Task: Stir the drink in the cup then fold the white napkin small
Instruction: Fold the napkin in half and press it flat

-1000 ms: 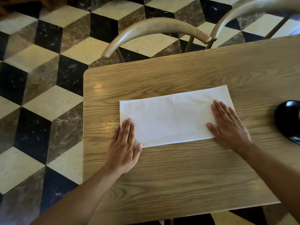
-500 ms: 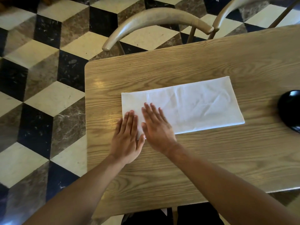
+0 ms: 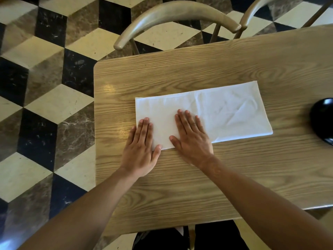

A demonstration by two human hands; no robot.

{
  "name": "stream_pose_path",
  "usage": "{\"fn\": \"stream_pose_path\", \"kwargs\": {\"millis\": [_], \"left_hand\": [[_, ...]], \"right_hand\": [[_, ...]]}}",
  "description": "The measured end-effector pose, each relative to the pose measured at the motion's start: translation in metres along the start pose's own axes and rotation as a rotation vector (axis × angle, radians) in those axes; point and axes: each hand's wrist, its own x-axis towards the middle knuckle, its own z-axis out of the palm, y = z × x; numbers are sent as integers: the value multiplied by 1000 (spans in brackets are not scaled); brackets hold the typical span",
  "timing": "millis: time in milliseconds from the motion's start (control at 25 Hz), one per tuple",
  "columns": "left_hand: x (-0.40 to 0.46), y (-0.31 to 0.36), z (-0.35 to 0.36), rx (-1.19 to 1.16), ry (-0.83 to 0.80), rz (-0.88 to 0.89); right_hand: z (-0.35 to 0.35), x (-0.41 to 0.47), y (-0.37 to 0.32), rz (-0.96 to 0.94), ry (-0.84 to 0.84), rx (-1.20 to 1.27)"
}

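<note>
I stand over a pale wood-grain counter (image 3: 234,177) set on a chequered floor of black, cream and brown marble tiles (image 3: 45,105). Nearest me, my two bare forearms reach in across the counter's near edge.

My left hand (image 3: 139,150) lies flat, its fingers (image 3: 144,129) straight and close together, grasping nothing; the fingertips and thumb pin the near left corner of the white rectangular cloth napkin (image 3: 225,112) while the palm rests on bare wood. My right hand (image 3: 191,138) lies flat just beside it, its fingers (image 3: 187,121) slightly spread, pressing the napkin's near long edge and holding nothing either.

The napkin lies towards the counter's left side, a long flat strip running from near the left edge towards the middle, and I judge it has been folded once. A faint vertical crease crosses its middle, and light wrinkles mark the right half.

At the counter's right edge a glossy black rounded object (image 3: 322,120) is partly cut off; I cannot tell whether it is the cup, so I cannot judge the stirring. The folding is only begun: further folds are left to make it small.

Beyond the far edge stand two curved wooden chair backs (image 3: 176,13).
</note>
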Motion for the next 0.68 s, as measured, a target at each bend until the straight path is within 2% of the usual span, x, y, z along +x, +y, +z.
{"fn": "stream_pose_path", "kwargs": {"millis": [440,680], "left_hand": [[0,-1,1,17,-13,2],[0,-1,3,26,-8,9]], "right_hand": [[-35,-40,147,195,4,-68],[-38,-44,165,224,8,-65]]}}
